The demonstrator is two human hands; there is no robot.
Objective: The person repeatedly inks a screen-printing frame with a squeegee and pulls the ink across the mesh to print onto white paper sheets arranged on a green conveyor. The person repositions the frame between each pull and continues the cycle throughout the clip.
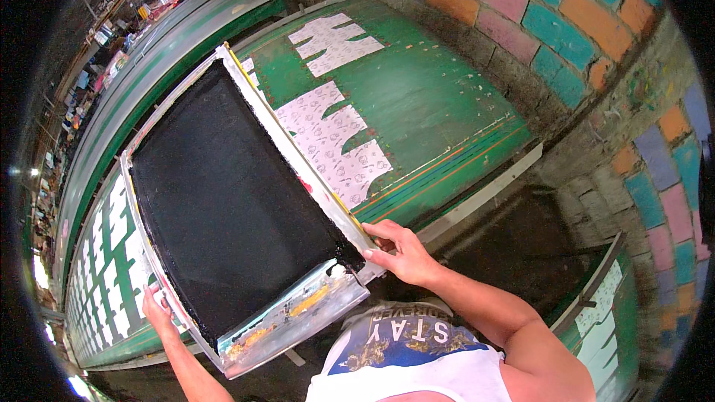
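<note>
A large screen-printing frame (246,348) lies tilted across the picture, with a dark mesh (223,193) inside its pale, paint-stained rim. My left hand (159,314) grips its left side rail near the lower end. On the opposite rail, close to the near right corner, my right hand (401,253) pinches the edge between thumb and fingers. Smears of orange, blue and white cover the near end. Beneath and beyond the frame is a long green printing table (432,97). White cut fabric pieces (335,138) with a small print lie on it, partly hidden by the frame.
More white fabric pieces (112,253) lie in rows at the left. Another long green table (149,82) runs alongside, with clutter behind it. A painted block wall (514,0) borders the far right. At the lower right stands a further green table (625,313).
</note>
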